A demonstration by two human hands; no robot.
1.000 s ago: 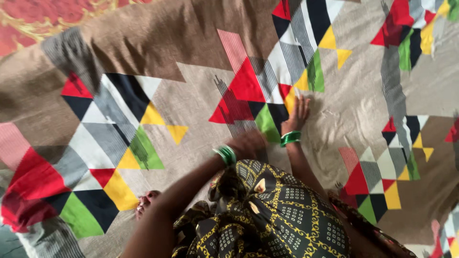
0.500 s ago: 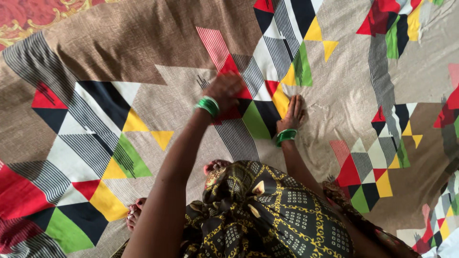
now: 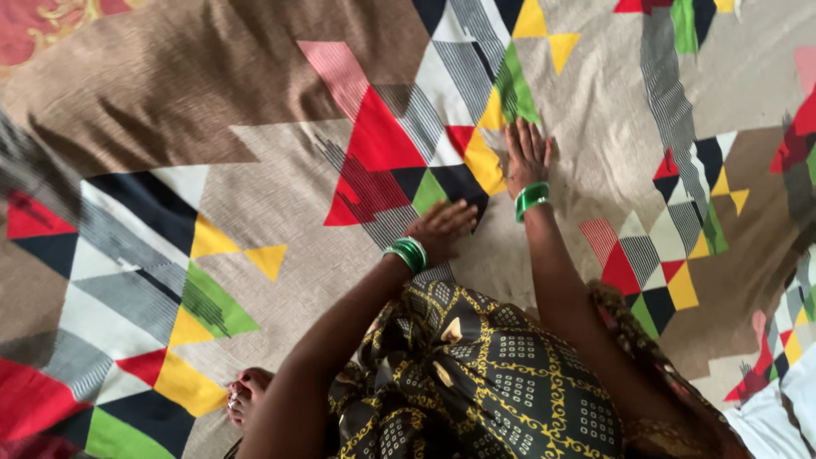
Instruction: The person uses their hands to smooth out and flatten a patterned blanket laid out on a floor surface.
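The big patterned cloth [image 3: 280,170] lies spread flat everywhere. The right hand [image 3: 527,153], fingers open, has slid up toward twelve o'clock. The left hand [image 3: 442,228] has pulled back, fingers spread flat on the cloth. The smoothing goes on.

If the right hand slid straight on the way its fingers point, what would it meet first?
The right hand lies flat on the cloth, fingers pointing up the picture. It would likely cross the green triangle first; nothing else seems to lie there.
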